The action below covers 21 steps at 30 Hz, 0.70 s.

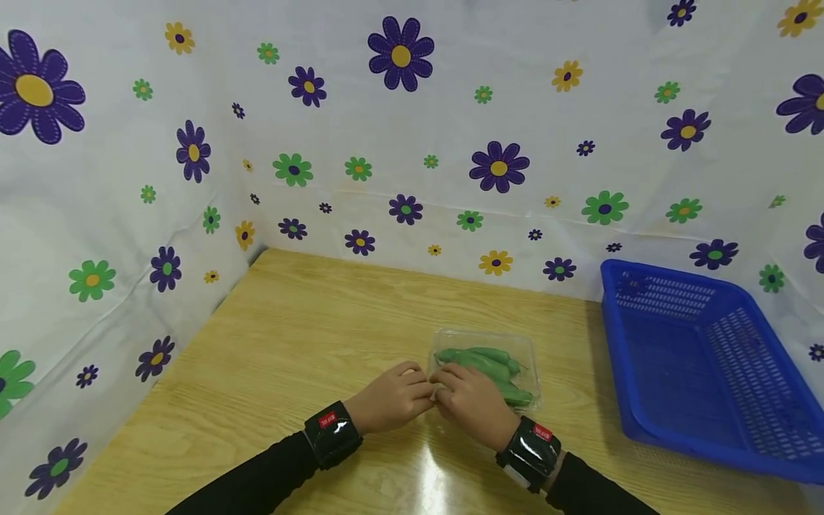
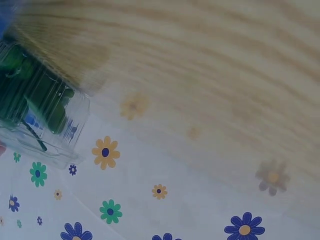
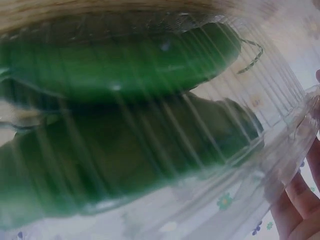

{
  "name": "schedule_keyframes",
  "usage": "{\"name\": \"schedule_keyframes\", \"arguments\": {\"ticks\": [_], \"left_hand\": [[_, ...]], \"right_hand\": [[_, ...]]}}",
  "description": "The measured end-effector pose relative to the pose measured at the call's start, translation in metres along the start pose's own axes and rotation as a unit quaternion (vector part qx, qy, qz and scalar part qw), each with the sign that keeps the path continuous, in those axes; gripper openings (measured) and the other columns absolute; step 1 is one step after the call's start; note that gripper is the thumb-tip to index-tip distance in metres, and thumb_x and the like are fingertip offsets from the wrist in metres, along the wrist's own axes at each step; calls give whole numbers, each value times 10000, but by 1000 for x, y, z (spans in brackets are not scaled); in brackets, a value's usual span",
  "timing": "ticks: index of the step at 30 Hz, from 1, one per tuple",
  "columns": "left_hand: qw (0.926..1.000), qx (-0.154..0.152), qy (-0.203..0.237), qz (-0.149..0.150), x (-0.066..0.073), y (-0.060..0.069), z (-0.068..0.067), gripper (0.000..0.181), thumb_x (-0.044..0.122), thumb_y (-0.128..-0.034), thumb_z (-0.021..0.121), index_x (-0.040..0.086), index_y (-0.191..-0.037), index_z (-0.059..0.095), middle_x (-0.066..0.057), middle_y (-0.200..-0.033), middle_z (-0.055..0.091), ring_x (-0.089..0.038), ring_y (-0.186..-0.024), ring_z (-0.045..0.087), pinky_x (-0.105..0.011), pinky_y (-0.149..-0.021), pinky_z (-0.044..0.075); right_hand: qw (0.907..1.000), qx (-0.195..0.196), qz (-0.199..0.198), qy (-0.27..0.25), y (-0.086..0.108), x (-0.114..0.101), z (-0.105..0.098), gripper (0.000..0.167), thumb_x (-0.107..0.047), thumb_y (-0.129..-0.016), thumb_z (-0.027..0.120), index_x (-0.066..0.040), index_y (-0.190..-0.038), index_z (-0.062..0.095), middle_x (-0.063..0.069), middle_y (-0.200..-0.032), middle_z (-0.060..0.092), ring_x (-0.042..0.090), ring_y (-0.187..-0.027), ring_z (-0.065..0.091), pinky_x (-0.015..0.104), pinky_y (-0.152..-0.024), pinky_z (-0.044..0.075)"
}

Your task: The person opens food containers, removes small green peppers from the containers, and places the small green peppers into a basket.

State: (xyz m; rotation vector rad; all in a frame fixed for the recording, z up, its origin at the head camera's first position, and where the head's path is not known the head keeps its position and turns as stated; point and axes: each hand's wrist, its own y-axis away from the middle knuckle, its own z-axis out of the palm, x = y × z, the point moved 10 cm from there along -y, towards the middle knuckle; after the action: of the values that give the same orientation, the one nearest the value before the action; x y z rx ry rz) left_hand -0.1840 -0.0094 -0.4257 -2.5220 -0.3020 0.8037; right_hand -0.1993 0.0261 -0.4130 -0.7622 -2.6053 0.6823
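Several green peppers lie in a clear plastic container on the wooden table. At the container's near left corner, my left hand and my right hand meet, fingertips bent and pinching at its edge. Close up in the right wrist view, the peppers show through the ribbed clear wall, with fingers at the edge on the right. The left wrist view has the container at its left side, and most of the left hand is out of that view.
A blue perforated basket stands on the right of the table. Flower-printed white cloth hangs behind the table and along its left side.
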Motion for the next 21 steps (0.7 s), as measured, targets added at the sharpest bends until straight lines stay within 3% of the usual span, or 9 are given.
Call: {"name": "schedule_keyframes", "arguments": {"ticks": [5, 10, 16, 21], "left_hand": [[9999, 113, -43, -81, 2, 3, 1, 58, 218, -810, 716, 187, -772, 746, 90, -815, 663, -61, -774, 604, -240, -820, 489], [10000, -14, -85, -25, 6, 2, 4, 64, 233, -800, 723, 176, -805, 751, 71, -888, 688, -74, -816, 619, -231, -772, 475], [9999, -84, -140, 27, 8, 2, 6, 113, 230, -853, 646, 166, -853, 739, 66, -893, 666, -63, -815, 591, -196, -700, 445], [9996, -203, 94, -149, 7, 2, 10, 94, 178, -889, 618, 158, -852, 702, 69, -889, 641, -51, -795, 551, -177, -643, 396]], "right_hand": [[9999, -147, -45, -23, 3, -2, 1, 60, -154, -759, 774, -121, -749, 725, 5, -1011, 697, 165, -980, 633, 259, -793, 543], [9999, -153, 40, -42, 3, -2, 3, 48, -142, -755, 764, -119, -735, 728, -6, -990, 701, 156, -962, 627, 258, -776, 543], [9997, -142, 162, 73, 2, -3, 3, 52, -151, -751, 770, -130, -731, 726, -26, -961, 700, 148, -951, 620, 258, -743, 539], [9996, -98, 243, 100, 1, -2, 0, 58, -148, -738, 772, -138, -717, 719, -33, -940, 701, 150, -946, 618, 265, -728, 541]]}}
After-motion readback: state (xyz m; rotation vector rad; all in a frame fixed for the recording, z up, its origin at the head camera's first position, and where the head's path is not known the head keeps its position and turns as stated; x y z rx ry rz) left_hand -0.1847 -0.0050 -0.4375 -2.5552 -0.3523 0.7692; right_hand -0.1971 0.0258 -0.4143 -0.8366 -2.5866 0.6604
